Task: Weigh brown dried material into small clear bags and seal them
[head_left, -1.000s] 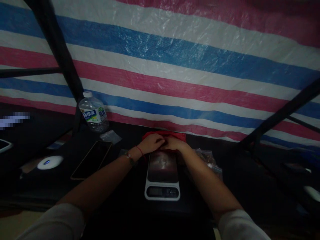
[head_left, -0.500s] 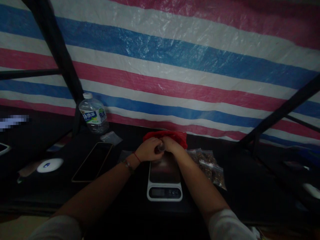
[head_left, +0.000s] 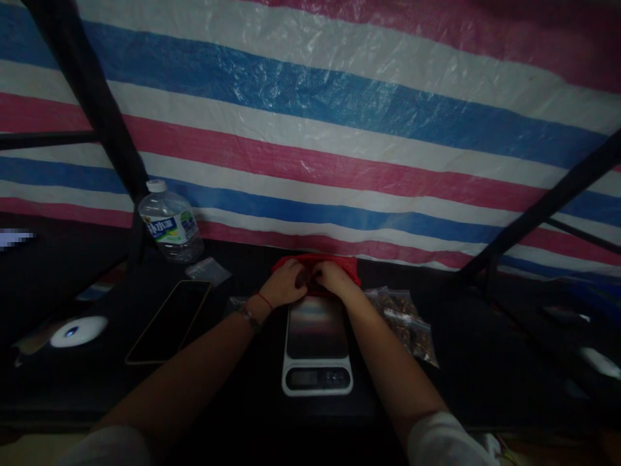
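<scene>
My left hand (head_left: 286,283) is closed, its fingers curled at the mouth of a red plastic bag (head_left: 347,265). A small dark, rounded thing shows at its fingertips, too dim to name. Beside it, my right hand (head_left: 334,279) has its fingers bent in a pinch over the same bag; what they grip is hidden. Both hands are just beyond a white kitchen scale (head_left: 317,343) with a dark plate. To the right of the scale lie several small clear zip bags (head_left: 405,320) filled with brown bits.
Left of the scale lie a dark phone (head_left: 169,321), a clear plastic bag (head_left: 208,270) and a white oval device (head_left: 79,331). A large plastic bottle (head_left: 172,226) stands behind them. A striped sheet (head_left: 339,155) hangs at the back between black metal posts (head_left: 92,103).
My hands have moved slightly apart, the left one a little leftward, over the red bag. A shiny, rounded thing between them shows less now. The view has shifted slightly.
</scene>
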Tool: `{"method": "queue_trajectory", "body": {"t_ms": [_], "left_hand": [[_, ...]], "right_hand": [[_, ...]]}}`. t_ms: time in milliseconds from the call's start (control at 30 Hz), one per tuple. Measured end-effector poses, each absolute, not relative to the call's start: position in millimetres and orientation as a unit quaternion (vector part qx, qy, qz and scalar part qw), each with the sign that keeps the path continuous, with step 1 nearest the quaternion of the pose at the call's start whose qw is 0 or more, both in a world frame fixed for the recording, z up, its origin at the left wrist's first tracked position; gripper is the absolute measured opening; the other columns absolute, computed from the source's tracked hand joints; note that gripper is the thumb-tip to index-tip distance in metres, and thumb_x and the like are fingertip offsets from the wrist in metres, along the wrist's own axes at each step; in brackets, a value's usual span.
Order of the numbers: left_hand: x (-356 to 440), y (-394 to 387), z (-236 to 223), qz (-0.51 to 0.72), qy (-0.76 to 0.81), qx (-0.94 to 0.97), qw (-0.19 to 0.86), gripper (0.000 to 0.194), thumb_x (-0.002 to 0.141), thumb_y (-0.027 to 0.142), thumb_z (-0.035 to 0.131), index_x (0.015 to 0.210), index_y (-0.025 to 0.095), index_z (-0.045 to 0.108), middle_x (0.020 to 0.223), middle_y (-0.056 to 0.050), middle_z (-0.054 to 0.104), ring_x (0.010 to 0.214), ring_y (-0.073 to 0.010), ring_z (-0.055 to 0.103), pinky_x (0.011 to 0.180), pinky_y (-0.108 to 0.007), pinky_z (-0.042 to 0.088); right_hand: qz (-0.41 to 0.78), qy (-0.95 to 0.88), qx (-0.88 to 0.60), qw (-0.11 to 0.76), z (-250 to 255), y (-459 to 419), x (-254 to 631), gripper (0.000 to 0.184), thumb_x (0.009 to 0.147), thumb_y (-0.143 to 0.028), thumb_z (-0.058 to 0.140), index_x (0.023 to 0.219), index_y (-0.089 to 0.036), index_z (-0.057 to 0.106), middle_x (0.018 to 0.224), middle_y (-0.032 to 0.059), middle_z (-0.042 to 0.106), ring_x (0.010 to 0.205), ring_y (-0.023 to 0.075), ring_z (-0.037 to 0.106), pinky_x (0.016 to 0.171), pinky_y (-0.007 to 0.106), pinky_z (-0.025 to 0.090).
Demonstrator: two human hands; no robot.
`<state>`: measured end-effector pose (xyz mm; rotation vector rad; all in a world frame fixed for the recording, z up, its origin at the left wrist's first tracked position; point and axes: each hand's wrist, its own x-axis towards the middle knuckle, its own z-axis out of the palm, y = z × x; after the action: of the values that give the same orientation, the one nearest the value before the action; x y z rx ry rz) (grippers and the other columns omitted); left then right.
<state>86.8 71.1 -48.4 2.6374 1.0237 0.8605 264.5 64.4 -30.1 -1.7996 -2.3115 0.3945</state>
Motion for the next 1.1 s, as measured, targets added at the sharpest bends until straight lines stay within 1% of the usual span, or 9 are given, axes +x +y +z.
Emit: {"method": "queue_trajectory", "body": {"t_ms": [100, 267, 467, 567, 667, 800, 900, 1033, 1100], "left_hand": [[85, 70, -56, 0.272, 0.350, 0.892, 0.090, 0.023, 0.071, 0.019, 0.057, 0.094, 0.016, 0.060, 0.095, -0.009, 0.064, 0.094, -0.0241, 0.059, 0.088, -0.036, 0.048], [87, 71, -62, 0.279, 0.373, 0.877, 0.115, 0.027, 0.076, 0.026, 0.057, 0.100, 0.015, 0.061, 0.100, -0.010, 0.067, 0.096, -0.0247, 0.062, 0.087, -0.035, 0.049], [87, 73, -63, 0.311, 0.378, 0.860, 0.147, 0.032, 0.077, 0.029, 0.059, 0.105, 0.015, 0.061, 0.100, -0.010, 0.068, 0.094, -0.0233, 0.064, 0.084, -0.033, 0.051], [87, 74, -65, 0.324, 0.385, 0.850, 0.153, 0.031, 0.078, 0.029, 0.058, 0.105, 0.015, 0.061, 0.100, -0.009, 0.068, 0.094, -0.0231, 0.064, 0.084, -0.033, 0.051], [87, 76, -68, 0.319, 0.400, 0.845, 0.155, 0.029, 0.076, 0.030, 0.060, 0.100, 0.014, 0.063, 0.097, -0.011, 0.068, 0.093, -0.0241, 0.064, 0.082, -0.034, 0.051], [88, 78, -72, 0.324, 0.399, 0.841, 0.166, 0.028, 0.076, 0.029, 0.061, 0.100, 0.015, 0.063, 0.095, -0.009, 0.068, 0.091, -0.0231, 0.064, 0.082, -0.033, 0.051], [88, 79, -72, 0.324, 0.397, 0.841, 0.176, 0.029, 0.076, 0.030, 0.061, 0.101, 0.016, 0.064, 0.095, -0.008, 0.069, 0.090, -0.0229, 0.065, 0.081, -0.033, 0.051], [86, 81, -73, 0.341, 0.397, 0.832, 0.185, 0.032, 0.076, 0.031, 0.061, 0.105, 0.018, 0.064, 0.101, -0.007, 0.069, 0.093, -0.0225, 0.064, 0.083, -0.034, 0.051], [86, 82, -74, 0.348, 0.404, 0.825, 0.188, 0.032, 0.076, 0.032, 0.061, 0.105, 0.018, 0.064, 0.103, -0.007, 0.068, 0.096, -0.0224, 0.064, 0.084, -0.034, 0.051]], "right_hand": [[0.154, -0.760, -0.610, 0.167, -31, 69, 267, 0.024, 0.074, -0.006, 0.058, 0.091, -0.018, 0.072, 0.093, 0.0044, 0.072, 0.084, 0.0158, 0.065, 0.076, 0.023, 0.046], [0.163, -0.770, -0.552, 0.276, -24, 66, 257, 0.017, 0.076, -0.008, 0.060, 0.086, -0.016, 0.071, 0.088, 0.0042, 0.071, 0.082, 0.0154, 0.063, 0.077, 0.025, 0.046], [0.143, -0.807, -0.503, 0.275, -19, 59, 245, 0.015, 0.076, -0.010, 0.062, 0.085, -0.017, 0.072, 0.088, 0.0043, 0.071, 0.084, 0.0173, 0.062, 0.080, 0.029, 0.045], [0.137, -0.808, -0.485, 0.304, -18, 57, 243, 0.017, 0.078, -0.010, 0.060, 0.089, -0.017, 0.071, 0.094, 0.0046, 0.070, 0.090, 0.0175, 0.061, 0.084, 0.030, 0.045], [0.140, -0.802, -0.473, 0.337, -19, 57, 242, 0.023, 0.081, -0.007, 0.053, 0.095, -0.017, 0.070, 0.099, 0.0057, 0.069, 0.094, 0.0168, 0.061, 0.088, 0.031, 0.045], [0.159, -0.806, -0.462, 0.335, -20, 56, 242, 0.037, 0.077, 0.002, 0.044, 0.099, -0.015, 0.069, 0.103, 0.0080, 0.068, 0.097, 0.0168, 0.060, 0.090, 0.031, 0.045], [0.177, -0.807, -0.462, 0.323, -15, 55, 243, 0.044, 0.073, 0.004, 0.040, 0.100, -0.016, 0.069, 0.104, 0.0075, 0.068, 0.097, 0.0167, 0.061, 0.090, 0.030, 0.046], [0.123, -0.797, -0.506, 0.307, -9, 56, 249, 0.045, 0.076, 0.002, 0.038, 0.105, -0.016, 0.068, 0.111, 0.0077, 0.067, 0.106, 0.0175, 0.058, 0.097, 0.032, 0.042], [0.102, -0.790, -0.551, 0.250, -11, 57, 255, 0.040, 0.080, -0.002, 0.039, 0.105, -0.015, 0.068, 0.113, 0.0092, 0.067, 0.107, 0.0186, 0.058, 0.097, 0.031, 0.041]]}}
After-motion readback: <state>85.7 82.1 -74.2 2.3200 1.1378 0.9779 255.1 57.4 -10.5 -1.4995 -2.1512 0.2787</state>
